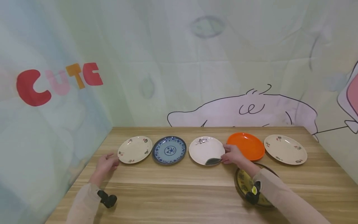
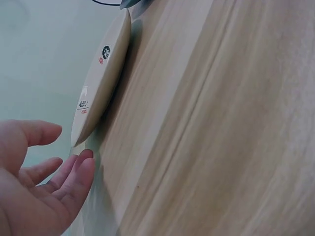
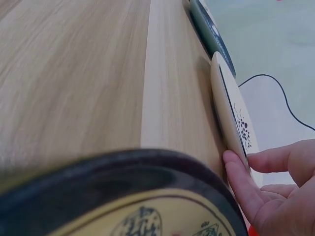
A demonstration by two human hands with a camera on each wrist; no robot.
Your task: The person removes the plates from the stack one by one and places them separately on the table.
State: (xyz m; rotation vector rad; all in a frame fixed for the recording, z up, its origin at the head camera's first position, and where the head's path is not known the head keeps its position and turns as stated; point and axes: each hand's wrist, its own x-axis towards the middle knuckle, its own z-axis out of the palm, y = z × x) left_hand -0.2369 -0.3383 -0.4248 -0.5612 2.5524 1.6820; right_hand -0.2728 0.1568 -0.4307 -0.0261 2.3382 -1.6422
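In the head view my right hand (image 1: 232,154) pinches the right rim of a white plate (image 1: 206,150) with a dark flower print and a green leaf. The right wrist view shows the thumb on top of that white plate (image 3: 230,105) and a finger beneath its edge. My left hand (image 1: 107,163) is at the left rim of a cream oval plate (image 1: 135,150) with small printed motifs. Seen from the left wrist, the left hand (image 2: 47,177) has its thumb and fingers spread just short of the cream plate (image 2: 102,78), holding nothing.
A blue patterned plate (image 1: 169,150) lies between the cream and white plates. Right of the white one are an orange plate (image 1: 247,146) and another cream oval plate (image 1: 285,149). A dark-rimmed yellow plate (image 1: 242,183) sits under my right forearm. Printed curtains back the wooden table (image 1: 173,199).
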